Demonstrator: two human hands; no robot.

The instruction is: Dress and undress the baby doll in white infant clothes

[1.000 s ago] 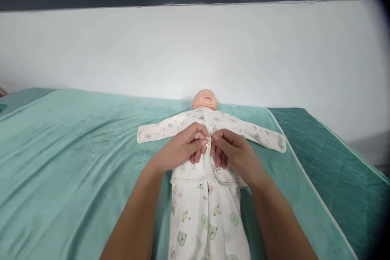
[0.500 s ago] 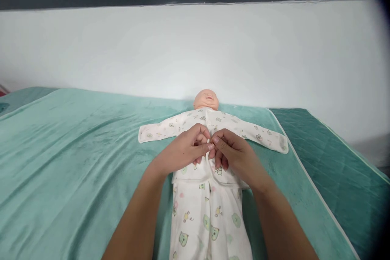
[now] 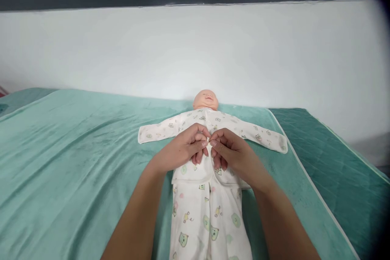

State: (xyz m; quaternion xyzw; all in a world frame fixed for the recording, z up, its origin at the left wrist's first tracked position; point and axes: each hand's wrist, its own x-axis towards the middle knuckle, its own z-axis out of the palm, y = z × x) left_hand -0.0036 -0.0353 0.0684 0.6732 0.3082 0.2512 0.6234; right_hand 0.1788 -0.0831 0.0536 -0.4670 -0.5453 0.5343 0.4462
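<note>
- Doll point(image 3: 206, 99) lies face up on the green blanket point(image 3: 76, 146), head at 12 o'clock, legs running off the frame at 6 o'clock; it wears a printed white top point(image 3: 222, 124) and matching trousers point(image 3: 207, 219).
- Left hand point(image 3: 183, 149) and right hand point(image 3: 234, 152) meet over the chest at the front opening of the top. Fingers point(image 3: 201, 143) of both hands are closed in a pinch on the two fabric edges; whatever fastener sits between them is too small to make out.
- Risk: the pinched edges look thin and soft, so they could slip out of the pinch if pulled sideways; a skewed meeting of the edges would leave the front puckered.
- Risk: pressing down hard could roll the light doll, dragging the sleeves, spread toward 9 and 3 o'clock, out of line.
- Risk: the hands cover the spot, so the alignment cannot be checked by eye.
- Room: wide blanket free toward 9 o'clock; at 3 o'clock the blanket's pale edge runs just beside the right sleeve, with a darker quilted mattress point(image 3: 335, 170) beyond.
- White wall point(image 3: 195, 48) stands close behind the head at 12 o'clock; little room there.
</note>
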